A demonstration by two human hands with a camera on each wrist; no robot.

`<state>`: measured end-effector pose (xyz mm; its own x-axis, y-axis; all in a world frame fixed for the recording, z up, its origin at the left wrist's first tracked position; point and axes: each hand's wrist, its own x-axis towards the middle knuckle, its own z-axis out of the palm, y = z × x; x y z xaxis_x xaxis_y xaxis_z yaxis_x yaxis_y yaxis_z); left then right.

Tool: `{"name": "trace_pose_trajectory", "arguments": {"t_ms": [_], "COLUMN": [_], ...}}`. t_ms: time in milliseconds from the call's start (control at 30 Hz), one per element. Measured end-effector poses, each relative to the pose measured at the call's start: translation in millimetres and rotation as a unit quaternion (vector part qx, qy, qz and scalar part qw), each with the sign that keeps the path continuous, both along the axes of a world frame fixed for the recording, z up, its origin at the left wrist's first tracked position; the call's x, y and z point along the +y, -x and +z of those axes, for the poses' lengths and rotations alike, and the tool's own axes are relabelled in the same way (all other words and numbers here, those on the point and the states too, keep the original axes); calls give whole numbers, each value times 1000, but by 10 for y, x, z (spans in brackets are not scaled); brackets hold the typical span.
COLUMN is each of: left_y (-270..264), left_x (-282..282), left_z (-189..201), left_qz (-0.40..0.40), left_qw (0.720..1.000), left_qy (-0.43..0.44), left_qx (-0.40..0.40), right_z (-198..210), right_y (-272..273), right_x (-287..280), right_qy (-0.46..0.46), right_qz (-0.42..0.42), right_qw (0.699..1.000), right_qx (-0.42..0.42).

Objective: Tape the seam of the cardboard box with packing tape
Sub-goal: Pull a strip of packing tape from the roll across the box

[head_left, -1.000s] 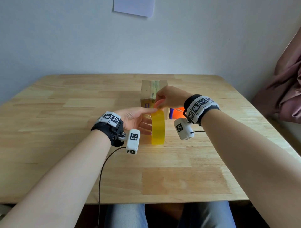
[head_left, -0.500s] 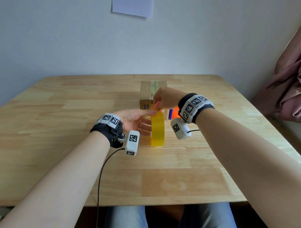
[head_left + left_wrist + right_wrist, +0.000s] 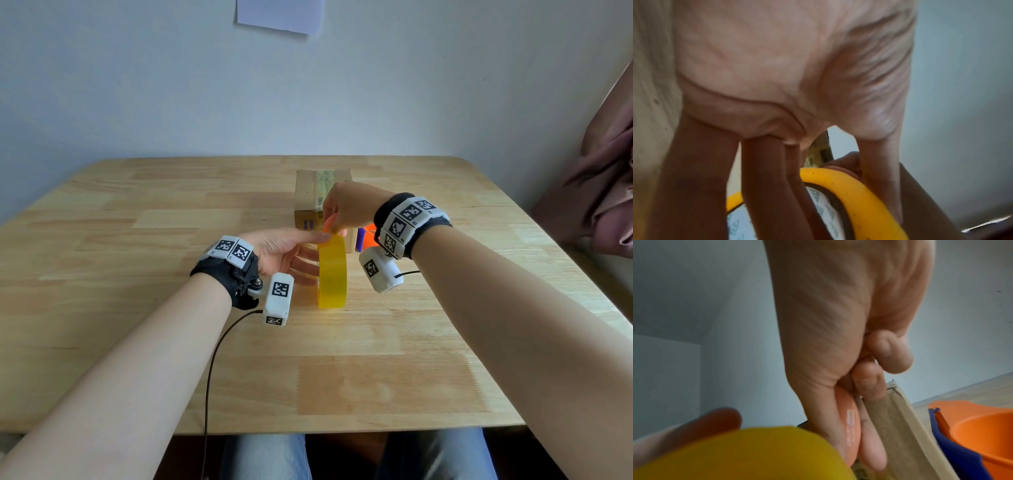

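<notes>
- Yellow roll of packing tape (image 3: 332,272) standing on edge on a wooden table (image 3: 137,342), near the middle, in front of a small cardboard box (image 3: 308,202)
- Left hand (image 3: 281,255) steadying the roll from the left side: thumb laid along the top of the roll, fingers (image 3: 764,186) reaching straight down across its open side and into the core, slightly spread
- Right hand (image 3: 346,209) at the top of the roll, fingers curled, thumb and fingers pinched around a small pale orange object (image 3: 849,421) with faint printed lettering; exact kind of object unclear
- Whether any tape end is lifted off the roll: cannot tell
- Cardboard box closed, upright, a strip of clear tape (image 3: 325,181) already running along its top seam, partly hidden behind the right hand
- Orange container with a dark blue part (image 3: 972,434) just right of the box, behind the right wrist
- Sheet of white paper (image 3: 279,15) stuck on the wall above
- Pink cloth (image 3: 603,178) at the far right edge
</notes>
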<state>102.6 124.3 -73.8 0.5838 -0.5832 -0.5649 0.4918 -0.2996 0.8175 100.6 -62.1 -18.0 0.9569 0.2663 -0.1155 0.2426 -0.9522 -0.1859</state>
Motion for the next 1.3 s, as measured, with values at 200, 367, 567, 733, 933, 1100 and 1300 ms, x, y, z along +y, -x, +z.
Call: {"name": "trace_pose_trajectory", "arguments": {"t_ms": [200, 367, 567, 733, 933, 1100, 1300], "left_y": [13, 36, 53, 65, 68, 79, 129], "left_x": [-4, -3, -14, -15, -26, -32, -65], "left_z": [12, 50, 71, 57, 61, 82, 99], "left_qz": [-9, -14, -13, -3, 3, -1, 7], "left_qw": [1000, 1000, 1000, 1000, 1000, 999, 999], "left_qy": [6, 2, -9, -4, -12, -23, -26], "left_qx": [-3, -11, -22, -20, -25, -26, -29], "right_z": [-23, -21, -34, -27, -31, -32, -66], "right_y": [-42, -70, -67, -25, 72, 163, 260], "right_x": [37, 110, 107, 28, -116, -270, -490], "right_qy": [16, 63, 60, 38, 18, -29, -63], "right_qz": [1, 6, 3, -3, -18, -40, -86], "right_qw": [1000, 998, 998, 999, 1000, 998, 991], "right_qx": [0, 4, -1, 3, 18, 32, 86]}}
